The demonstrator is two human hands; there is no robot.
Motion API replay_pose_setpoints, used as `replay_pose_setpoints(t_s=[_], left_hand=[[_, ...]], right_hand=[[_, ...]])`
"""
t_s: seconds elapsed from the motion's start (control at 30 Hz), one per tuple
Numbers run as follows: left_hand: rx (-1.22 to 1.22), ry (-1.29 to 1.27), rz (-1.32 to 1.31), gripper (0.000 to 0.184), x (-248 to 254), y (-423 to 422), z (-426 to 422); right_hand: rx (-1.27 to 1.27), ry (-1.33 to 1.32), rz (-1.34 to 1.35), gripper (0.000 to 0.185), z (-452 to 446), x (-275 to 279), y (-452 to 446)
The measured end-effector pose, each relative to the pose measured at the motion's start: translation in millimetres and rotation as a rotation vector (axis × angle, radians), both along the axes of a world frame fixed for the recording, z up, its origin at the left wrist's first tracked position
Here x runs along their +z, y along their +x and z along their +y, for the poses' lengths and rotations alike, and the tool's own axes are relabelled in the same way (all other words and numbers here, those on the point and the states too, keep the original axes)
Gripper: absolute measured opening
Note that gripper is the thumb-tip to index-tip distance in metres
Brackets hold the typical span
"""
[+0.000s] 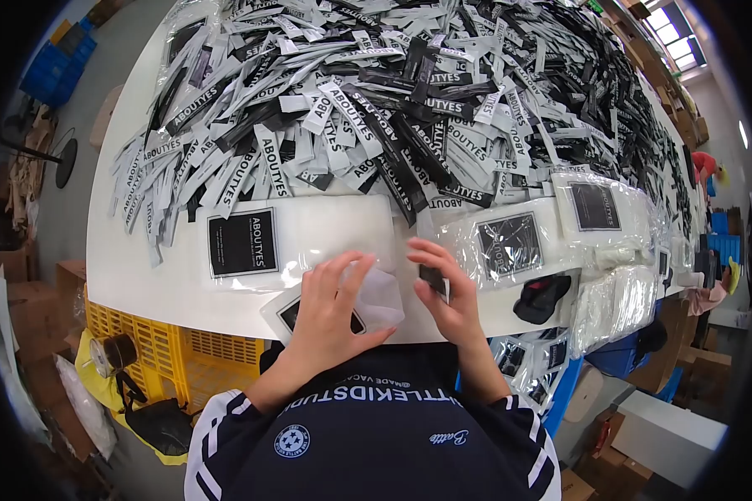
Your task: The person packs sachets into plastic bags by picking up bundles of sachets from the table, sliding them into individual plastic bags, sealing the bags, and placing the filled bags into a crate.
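My left hand (330, 305) curves over a clear plastic bag (381, 299) with a black label, at the table's front edge. The bag's translucent end stands up against the fingers, thumb below it. My right hand (449, 296) is just to the right, fingers and thumb bent around a small dark packet (434, 280), partly hidden by the fingers. Beyond my left hand lies a flat filled bag (334, 225) labelled ABOUTYES. A similar filled bag (497, 242) lies beyond my right hand.
A large heap of black and white stick packets (376, 108) covers the far table. More filled bags (614, 309) are stacked at the right. A small black item (541, 298) lies near the front edge. Yellow crates (142, 334) stand below the table at the left.
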State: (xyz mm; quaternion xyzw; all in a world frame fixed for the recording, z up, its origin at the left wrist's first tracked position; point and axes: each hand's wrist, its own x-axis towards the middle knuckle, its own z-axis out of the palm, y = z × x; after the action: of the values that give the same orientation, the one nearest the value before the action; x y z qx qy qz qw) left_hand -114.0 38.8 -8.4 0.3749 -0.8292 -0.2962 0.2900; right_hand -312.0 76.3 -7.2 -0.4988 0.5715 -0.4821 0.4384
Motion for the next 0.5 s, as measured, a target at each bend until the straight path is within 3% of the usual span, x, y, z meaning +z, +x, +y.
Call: replay_pose_setpoints(t_s=[0.07,0.17,0.2,0.3,0.33,0.5], left_hand=[[0.015,0.061,-0.023,0.099,-1,1,0],[0.013,0.122,-0.033,0.099,-4,-2,2],[0.002,0.132,-0.010,0.100,-3,-3,2],[-0.052,0.138,0.047,0.102,3,-7,3],[-0.073,0.125,0.064,0.103,4,-7,4],[-0.053,0.100,0.130,0.108,5,4,-4]], right_hand=[[0.022,0.129,0.043,0.020,3,-4,-6],[-0.105,-0.297,-0.395,0.019,3,1,-3],[-0.053,-0.402,-0.664,0.020,0,11,2],[0.075,-0.152,-0.564,0.021,-4,10,13],[0.131,-0.101,-0.405,0.022,-7,7,18],[0.104,0.020,-0.626,0.021,-3,-1,22]])
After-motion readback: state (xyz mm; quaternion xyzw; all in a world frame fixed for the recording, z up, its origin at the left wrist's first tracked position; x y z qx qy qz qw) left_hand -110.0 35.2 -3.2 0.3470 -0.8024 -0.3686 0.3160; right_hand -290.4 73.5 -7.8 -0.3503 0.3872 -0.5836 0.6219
